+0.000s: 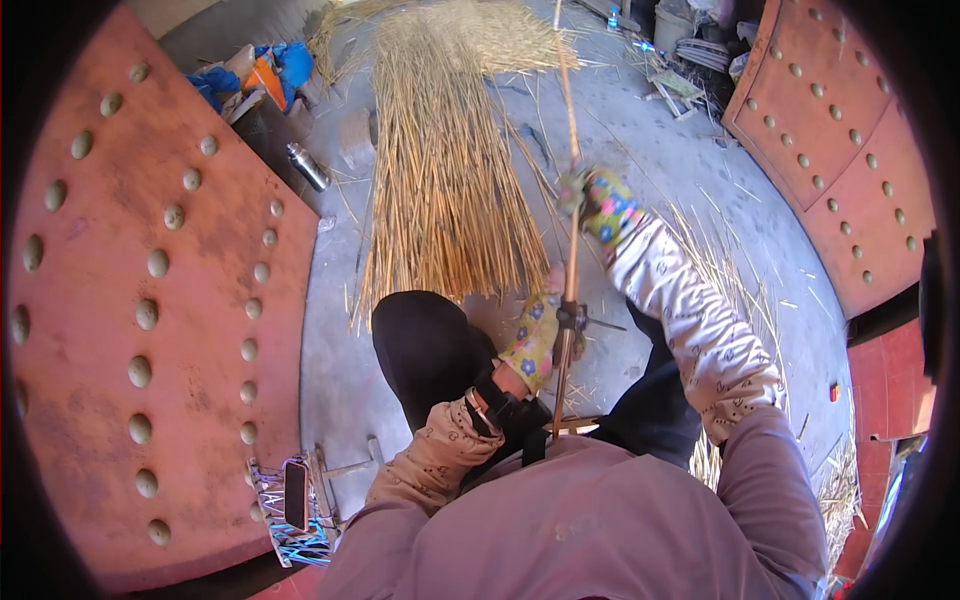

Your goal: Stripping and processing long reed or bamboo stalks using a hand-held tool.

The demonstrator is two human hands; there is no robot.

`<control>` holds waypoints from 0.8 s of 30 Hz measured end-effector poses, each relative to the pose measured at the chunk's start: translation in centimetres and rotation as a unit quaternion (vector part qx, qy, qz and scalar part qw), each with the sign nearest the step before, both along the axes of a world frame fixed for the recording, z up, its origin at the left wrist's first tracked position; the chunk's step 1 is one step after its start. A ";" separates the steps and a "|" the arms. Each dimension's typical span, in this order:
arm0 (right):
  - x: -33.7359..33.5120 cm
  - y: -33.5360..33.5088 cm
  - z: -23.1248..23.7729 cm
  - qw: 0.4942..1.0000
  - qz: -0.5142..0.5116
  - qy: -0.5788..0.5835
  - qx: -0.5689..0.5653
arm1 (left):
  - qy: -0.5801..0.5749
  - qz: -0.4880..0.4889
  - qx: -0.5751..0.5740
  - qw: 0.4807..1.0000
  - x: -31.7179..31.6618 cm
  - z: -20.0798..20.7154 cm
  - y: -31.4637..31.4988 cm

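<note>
A long, thin reed stalk (570, 245) runs upright in front of me, from the top of the view down to my lap. My right hand (605, 205), in a floral glove, is closed round it well above my knees; the fingers are slightly blurred. Lower down, my left hand (532, 335), also in a floral glove, is closed beside the stalk at a small dark tool (571, 316). A thin spike sticks out from this tool to the right, and the stalk passes through or against it. Some left fingers are hidden behind the stalk.
A broad bundle of reed stalks (445, 190) lies on the grey floor ahead. Red studded doors (200, 290) flank me. A steel flask (307, 167) stands by the left door. A phone (296, 495) rests at lower left, and a small wooden stool (675, 90) stands far right.
</note>
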State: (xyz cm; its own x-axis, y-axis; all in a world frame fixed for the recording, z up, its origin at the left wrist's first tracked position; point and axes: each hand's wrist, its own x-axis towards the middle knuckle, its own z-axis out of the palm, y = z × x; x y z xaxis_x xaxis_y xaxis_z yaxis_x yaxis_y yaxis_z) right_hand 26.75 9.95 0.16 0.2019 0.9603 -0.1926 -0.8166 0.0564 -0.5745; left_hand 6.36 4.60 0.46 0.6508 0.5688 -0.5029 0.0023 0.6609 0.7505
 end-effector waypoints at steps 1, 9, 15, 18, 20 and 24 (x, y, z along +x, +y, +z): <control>-1.9 0.3 -0.5 0.998 0.001 -0.054 -0.025 | -0.002 0.008 0.003 1.000 -0.1 0.2 0.8; -0.4 -6.9 -1.8 0.938 -0.123 -0.276 -0.169 | -0.077 0.092 0.053 0.991 2.7 3.0 4.9; -8.2 -13.2 -2.3 0.951 -0.023 -0.207 -0.229 | -0.121 0.178 -0.003 0.977 8.3 0.6 4.1; -9.3 -17.0 -1.3 0.934 -0.007 -0.287 -0.214 | -0.133 0.224 0.083 0.962 10.3 -4.9 6.5; -7.4 -22.6 -4.6 0.977 0.115 -0.146 -0.105 | -0.129 0.271 0.120 0.946 10.7 -8.3 9.2; -3.6 -40.8 -10.1 0.777 0.283 -0.423 -0.371 | -0.171 0.272 -0.016 0.947 8.2 -7.1 10.5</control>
State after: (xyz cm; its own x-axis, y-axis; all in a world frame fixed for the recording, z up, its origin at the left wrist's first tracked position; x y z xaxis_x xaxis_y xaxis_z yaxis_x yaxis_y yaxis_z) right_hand 23.14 -30.82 -9.93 0.1438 0.6286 -0.7643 0.0973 -0.7776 -0.6212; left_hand 14.58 15.14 -6.65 0.3931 0.8553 -0.3375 -0.5854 0.5158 0.6255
